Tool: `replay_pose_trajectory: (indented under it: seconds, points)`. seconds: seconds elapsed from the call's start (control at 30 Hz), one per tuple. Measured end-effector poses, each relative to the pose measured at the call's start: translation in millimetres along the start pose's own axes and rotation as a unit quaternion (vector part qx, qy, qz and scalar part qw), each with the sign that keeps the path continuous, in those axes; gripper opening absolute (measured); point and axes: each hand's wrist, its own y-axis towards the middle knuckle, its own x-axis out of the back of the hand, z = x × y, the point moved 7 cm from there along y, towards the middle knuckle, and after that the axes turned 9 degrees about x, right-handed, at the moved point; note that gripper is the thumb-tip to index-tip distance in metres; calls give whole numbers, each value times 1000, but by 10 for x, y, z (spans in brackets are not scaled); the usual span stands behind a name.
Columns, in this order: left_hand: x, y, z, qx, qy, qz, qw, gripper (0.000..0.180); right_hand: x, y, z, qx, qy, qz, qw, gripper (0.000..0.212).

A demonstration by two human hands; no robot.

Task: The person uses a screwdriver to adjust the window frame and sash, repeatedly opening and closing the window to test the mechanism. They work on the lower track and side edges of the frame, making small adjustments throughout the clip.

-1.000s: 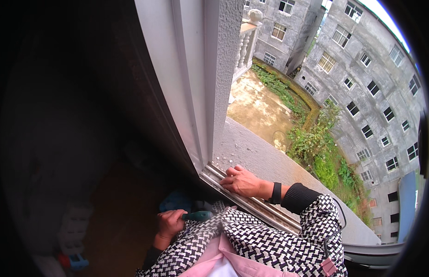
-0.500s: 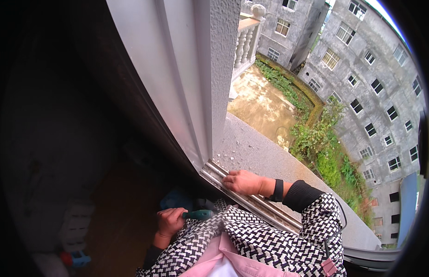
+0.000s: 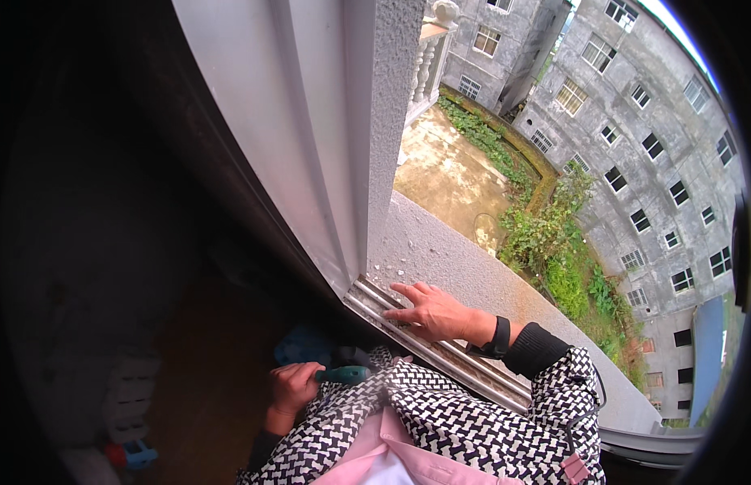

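Observation:
In my left hand (image 3: 295, 387), low and left of my checked jacket, I grip a tool with a teal handle (image 3: 343, 374). Only its rounded handle shows, pointing right; its working end cannot be made out. My right hand (image 3: 434, 314) is over the metal window track (image 3: 440, 352), with index finger and thumb apart and nothing seen in it. The fingertips are at the track's inner corner, close to or touching the rails. Dirt lies in the grooves.
A white window frame (image 3: 307, 121) rises on the left beside a rough wall post (image 3: 392, 105). Beyond the track runs a concrete ledge (image 3: 448, 246) with loose crumbs, dropping to a yard. A blue object (image 3: 304, 346) sits in the dark room below.
My right hand's fingers have opened from a curled hold on the track and spread apart, and the hand has lifted slightly. My left hand keeps its grip on the teal-handled tool.

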Motion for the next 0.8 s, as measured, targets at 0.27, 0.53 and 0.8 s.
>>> replay_pose_trajectory:
  seconds: [0.27, 0.53, 0.8]
  points:
    - [104, 135, -164, -34, -4, -14, 999, 13, 24, 149, 167, 18, -52, -25, 998, 28]
    - [123, 58, -132, -23, -7, -22, 999, 11, -274, 72, 134, 47, -3, -80, 996, 21]
    - [44, 31, -68, -25, -6, 0, 1000, 9, 279, -57, -489, -4, 185, -181, 966, 10]
